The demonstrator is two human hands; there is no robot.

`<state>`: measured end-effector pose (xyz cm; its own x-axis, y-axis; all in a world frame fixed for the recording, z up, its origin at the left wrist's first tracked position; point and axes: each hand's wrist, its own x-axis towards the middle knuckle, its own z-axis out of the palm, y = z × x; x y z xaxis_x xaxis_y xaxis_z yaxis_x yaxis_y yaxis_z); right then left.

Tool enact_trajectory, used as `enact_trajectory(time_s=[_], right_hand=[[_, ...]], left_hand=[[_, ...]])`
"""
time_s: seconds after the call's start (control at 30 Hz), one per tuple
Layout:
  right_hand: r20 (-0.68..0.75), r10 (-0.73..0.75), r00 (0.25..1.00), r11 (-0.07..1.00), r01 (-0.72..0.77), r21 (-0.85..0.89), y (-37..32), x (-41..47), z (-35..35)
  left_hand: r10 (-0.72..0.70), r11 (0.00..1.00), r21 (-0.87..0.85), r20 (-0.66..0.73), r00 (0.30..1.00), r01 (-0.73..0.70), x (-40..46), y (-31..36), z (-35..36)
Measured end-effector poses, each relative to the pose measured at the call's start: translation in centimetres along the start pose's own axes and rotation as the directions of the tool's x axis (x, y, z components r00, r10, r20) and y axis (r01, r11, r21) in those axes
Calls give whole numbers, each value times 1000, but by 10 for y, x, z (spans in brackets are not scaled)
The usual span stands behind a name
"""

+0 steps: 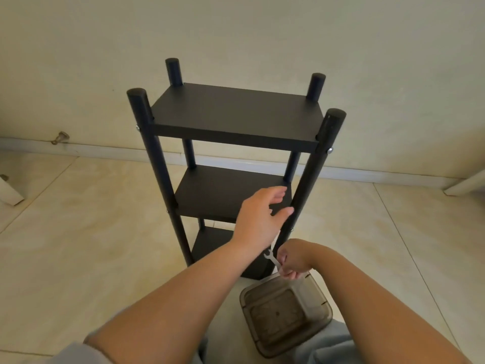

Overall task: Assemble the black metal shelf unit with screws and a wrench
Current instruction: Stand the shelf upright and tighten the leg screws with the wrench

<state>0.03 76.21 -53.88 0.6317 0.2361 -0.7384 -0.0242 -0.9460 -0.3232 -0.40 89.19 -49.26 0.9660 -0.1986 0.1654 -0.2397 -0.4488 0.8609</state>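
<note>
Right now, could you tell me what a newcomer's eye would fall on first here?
The black shelf stands upright mid-frame on the tiled floor, three boards between four posts. The left hand reaches toward its near right post. Below, the right hand pinches a small wrench above a smoky plastic tray.

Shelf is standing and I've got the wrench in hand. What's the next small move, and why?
Probably close the left hand on the near right black metal post to steady it; it hovers open beside it, while the right hand pinches the small silver wrench low by that post.
</note>
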Motion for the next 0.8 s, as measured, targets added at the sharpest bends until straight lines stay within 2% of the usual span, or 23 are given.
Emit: enact_trajectory(time_s=[0.17, 0.3, 0.57, 0.7, 0.8], right_hand=[[-27, -25, 999, 999, 26, 25, 8, -12, -2], [-37, -26, 999, 999, 27, 44, 13, -17, -3], [-92, 44, 995, 987, -29, 159, 26, -17, -8], [-231, 69, 971, 986, -32, 161, 31, -16, -14], [-362, 90, 928, 974, -7, 225, 31, -14, -18]], left_hand=[[-45, 996, -77, 5, 999, 45, 12, 11, 35], [-113, 993, -32, 29, 993, 114, 20, 5, 48], [-139, 985, -123, -139, 980, 122, 25, 1, 42], [-140, 981, -162, -177, 974, 111, 29, 1, 22], [-157, 978, -168, -178, 971, 127, 29, 1, 1]])
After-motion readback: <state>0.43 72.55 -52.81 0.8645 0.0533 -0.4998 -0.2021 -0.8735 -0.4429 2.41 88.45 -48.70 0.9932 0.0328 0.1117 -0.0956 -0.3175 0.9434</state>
